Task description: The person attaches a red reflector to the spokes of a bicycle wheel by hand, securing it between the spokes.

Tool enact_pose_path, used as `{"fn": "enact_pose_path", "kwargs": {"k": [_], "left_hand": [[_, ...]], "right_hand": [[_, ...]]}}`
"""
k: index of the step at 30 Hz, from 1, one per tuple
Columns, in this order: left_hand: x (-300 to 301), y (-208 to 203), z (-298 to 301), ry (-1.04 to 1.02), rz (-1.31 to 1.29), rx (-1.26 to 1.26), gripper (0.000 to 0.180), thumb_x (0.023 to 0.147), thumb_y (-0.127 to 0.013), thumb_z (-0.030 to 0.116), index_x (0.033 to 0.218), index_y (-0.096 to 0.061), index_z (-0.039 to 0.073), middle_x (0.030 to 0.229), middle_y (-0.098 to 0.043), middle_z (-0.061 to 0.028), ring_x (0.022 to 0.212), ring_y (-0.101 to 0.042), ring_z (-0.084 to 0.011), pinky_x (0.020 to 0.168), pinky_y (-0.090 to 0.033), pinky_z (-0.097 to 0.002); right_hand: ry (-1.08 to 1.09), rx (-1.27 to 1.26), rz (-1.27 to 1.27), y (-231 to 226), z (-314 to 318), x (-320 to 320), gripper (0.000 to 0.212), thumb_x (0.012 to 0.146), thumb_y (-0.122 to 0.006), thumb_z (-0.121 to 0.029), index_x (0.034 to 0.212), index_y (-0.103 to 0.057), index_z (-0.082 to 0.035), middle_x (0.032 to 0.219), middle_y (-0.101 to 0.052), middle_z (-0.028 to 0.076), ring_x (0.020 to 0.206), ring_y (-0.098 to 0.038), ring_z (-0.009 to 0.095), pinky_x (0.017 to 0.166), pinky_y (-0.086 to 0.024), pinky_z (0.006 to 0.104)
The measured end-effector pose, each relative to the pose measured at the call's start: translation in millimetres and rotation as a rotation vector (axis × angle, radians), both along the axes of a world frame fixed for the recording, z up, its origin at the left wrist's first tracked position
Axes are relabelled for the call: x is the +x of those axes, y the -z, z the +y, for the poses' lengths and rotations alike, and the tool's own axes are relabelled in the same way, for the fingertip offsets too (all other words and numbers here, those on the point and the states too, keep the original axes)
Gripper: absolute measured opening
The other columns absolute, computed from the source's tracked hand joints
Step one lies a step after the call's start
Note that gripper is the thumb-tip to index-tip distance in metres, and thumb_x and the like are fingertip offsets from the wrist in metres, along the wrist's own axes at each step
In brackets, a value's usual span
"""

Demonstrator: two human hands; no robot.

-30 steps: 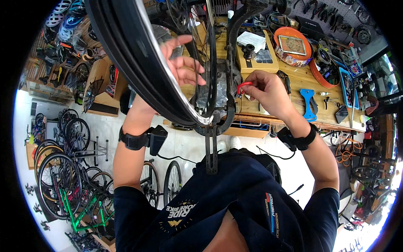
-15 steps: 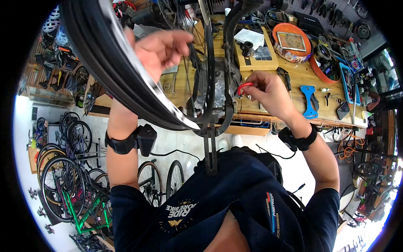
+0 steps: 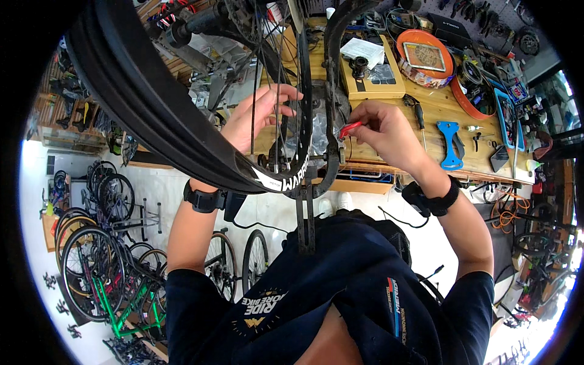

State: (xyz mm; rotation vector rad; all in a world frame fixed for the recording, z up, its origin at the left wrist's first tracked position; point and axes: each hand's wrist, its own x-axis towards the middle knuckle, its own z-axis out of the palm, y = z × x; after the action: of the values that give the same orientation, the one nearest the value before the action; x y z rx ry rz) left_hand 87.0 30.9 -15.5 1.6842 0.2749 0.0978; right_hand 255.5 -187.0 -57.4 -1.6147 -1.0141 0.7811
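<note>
A black bicycle wheel [image 3: 155, 103] with white lettering on its rim stands upright in a dark metal truing stand [image 3: 333, 115]. My left hand [image 3: 246, 121] reaches in behind the wheel's near side, among the spokes. Its fingers are apart and slightly bent, and nothing shows in them; I cannot tell whether they touch a spoke. On the right of the stand, my right hand [image 3: 389, 131] pinches a small red spoke wrench [image 3: 351, 128] between thumb and fingers. The wrench is beside the stand's right arm, apart from the rim.
The wooden workbench [image 3: 426, 103] carries a yellow-brown box [image 3: 377, 88], round orange tins [image 3: 426, 52], a screwdriver [image 3: 418, 115], a blue tool [image 3: 449, 145] and a blue tray [image 3: 504, 112]. Several bicycles [image 3: 103, 274] stand on the floor at the left.
The wheel has turned, bringing white lettering to the bottom of the rim. My left hand has moved down and right, in among the spokes. My right hand has barely moved, still holding the spoke wrench.
</note>
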Motion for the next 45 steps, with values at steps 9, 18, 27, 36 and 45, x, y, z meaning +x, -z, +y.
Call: {"fn": "enact_pose_path", "kwargs": {"k": [9,18,27,36,45], "left_hand": [[-7,-34,2,0.061,-0.13,-0.104,0.089,0.094,-0.01,0.068,0.117,-0.055,-0.006,0.101,-0.064,-0.0133,0.091,-0.058,-0.0208,0.083,-0.044,-0.0323],[-9,-112,-6,0.003,-0.376,-0.276,0.104,0.088,-0.013,0.074,0.124,-0.048,-0.017,0.103,-0.06,-0.0198,0.094,-0.055,-0.025,0.084,-0.04,-0.0337],[-8,-67,0,0.086,-0.243,-0.018,0.095,0.092,-0.009,0.069,0.115,-0.054,-0.01,0.099,-0.062,-0.0163,0.09,-0.058,-0.0236,0.082,-0.044,-0.0349],[-3,-15,12,0.093,-0.215,-0.019,0.078,0.095,-0.029,0.064,0.117,-0.053,-0.006,0.107,-0.064,-0.0169,0.096,-0.062,-0.0235,0.09,-0.045,-0.0362],[-5,-19,6,0.063,-0.226,0.021,0.07,0.097,-0.034,0.057,0.118,-0.053,-0.007,0.106,-0.063,-0.0163,0.096,-0.062,-0.0228,0.09,-0.045,-0.0358]], "right_hand": [[-0.027,-0.016,0.053,-1,7,0,0.012,0.087,-0.058,0.004,0.099,-0.059,0.005,0.089,-0.065,0.006,0.072,-0.06,0.008,0.067,-0.05,0.0227],[0.002,0.039,0.054,7,8,-3,0.013,0.082,-0.062,0.002,0.095,-0.063,0.004,0.077,-0.065,0.005,0.066,-0.056,0.007,0.061,-0.047,0.0242],[-0.028,-0.011,0.053,6,0,1,0.011,0.089,-0.059,0.003,0.1,-0.059,0.004,0.09,-0.064,0.005,0.075,-0.059,0.007,0.068,-0.051,0.0225],[-0.023,-0.041,0.086,3,-1,2,0.014,0.087,-0.056,0.006,0.101,-0.059,0.005,0.09,-0.063,0.005,0.077,-0.06,0.008,0.069,-0.052,0.0235],[0.006,0.031,0.102,6,2,-1,0.012,0.082,-0.059,0.004,0.094,-0.061,0.005,0.08,-0.065,0.006,0.071,-0.06,0.009,0.065,-0.05,0.0247]]}}
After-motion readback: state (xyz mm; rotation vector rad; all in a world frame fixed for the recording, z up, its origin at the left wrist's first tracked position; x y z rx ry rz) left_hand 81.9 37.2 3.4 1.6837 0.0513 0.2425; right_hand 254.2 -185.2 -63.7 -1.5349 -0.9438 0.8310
